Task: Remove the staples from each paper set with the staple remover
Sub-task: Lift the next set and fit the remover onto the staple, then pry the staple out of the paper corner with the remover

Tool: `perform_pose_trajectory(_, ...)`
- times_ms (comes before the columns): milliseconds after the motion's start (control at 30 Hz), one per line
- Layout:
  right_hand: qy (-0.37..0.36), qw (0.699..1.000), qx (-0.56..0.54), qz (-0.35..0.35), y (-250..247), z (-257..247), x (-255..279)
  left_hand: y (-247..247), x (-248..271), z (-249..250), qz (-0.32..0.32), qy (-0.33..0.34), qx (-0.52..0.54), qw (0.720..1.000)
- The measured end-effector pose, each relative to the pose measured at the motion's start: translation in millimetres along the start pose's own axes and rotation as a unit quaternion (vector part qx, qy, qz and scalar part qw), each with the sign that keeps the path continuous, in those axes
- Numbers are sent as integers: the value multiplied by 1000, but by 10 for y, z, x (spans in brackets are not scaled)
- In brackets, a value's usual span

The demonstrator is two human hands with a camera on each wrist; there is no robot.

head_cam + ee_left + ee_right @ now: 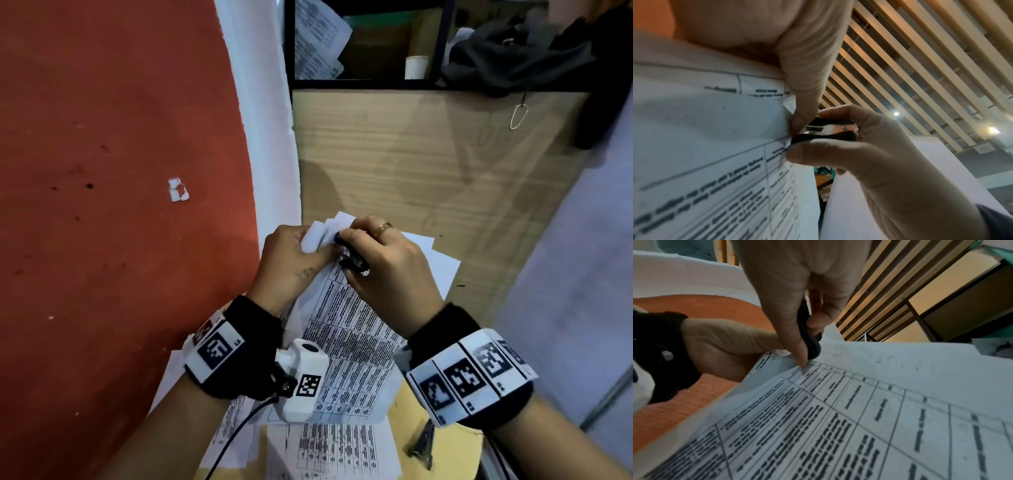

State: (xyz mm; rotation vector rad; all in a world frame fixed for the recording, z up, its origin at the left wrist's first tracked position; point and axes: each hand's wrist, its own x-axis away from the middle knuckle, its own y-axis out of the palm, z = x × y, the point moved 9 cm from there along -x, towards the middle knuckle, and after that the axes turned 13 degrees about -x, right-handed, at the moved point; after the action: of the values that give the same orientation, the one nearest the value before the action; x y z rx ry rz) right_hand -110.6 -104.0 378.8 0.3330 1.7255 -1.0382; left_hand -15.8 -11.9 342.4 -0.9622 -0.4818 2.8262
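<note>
While our left hand pinches the paper set's far corner, our right hand squeezes the staple remover just right of it.

Paper set lies on the desk — loose sheets nearer, shelf behind.

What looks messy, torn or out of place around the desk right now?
A torn scrap of paper lies alone on the red surface, away from the sheets. The loose printed sheets near the bottom are fanned askew, not stacked. The corner of the paper set in the left hand is folded back and crumpled.
</note>
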Motion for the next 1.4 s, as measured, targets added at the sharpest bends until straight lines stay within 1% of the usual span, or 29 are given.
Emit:
perform_pose_trajectory(133,-8,1000,21,1,4,-22,-9,-12,4,15,2,-2,-26,1000)
perform_pose_trajectory(267,-4,1000,15,-7,0,2,-7,30,-13,2,-30,1,-22,999)
perform_pose_trajectory(433,-8,999,5,-32,36,18,-21,45,-34,-1,-53,1,-18,998)
perform_pose_trajectory(667,-12,998,28,-54,65,-31,-66,74,5,-28,-81,-33,43,995)
perform_pose_trajectory(767,-4,997,36,-65,97,-5,-65,58,-8,-65,-84,-20,11,996)
perform_pose_trajectory(867,-2,996,38,-75,111,11,-53,87,-26,-95,-105,-23,-17,994)
perform_pose_trajectory(933,-5,996,42,-78,112,6,-53,101,-20,-95,-116,-26,-20,993)
perform_pose_trajectory(1100,-9,996,39,-76,116,12,-48,73,-2,-83,-118,-43,-16,992)
perform_pose_trajectory(1200,16,996,26,-85,116,46,-33,75,5,-111,-118,-57,25,991)
perform_pose_trajectory(1267,44,996,-8,-79,99,104,-18,71,24,-118,-108,-65,45,991)
perform_pose_trajectory(1333,91,992,-61,-60,54,210,1,29,31,-149,-87,-76,51,992)
perform_pose_trajectory(1400,135,984,-112,-19,-27,335,47,-14,29,-204,-72,-97,62,991)
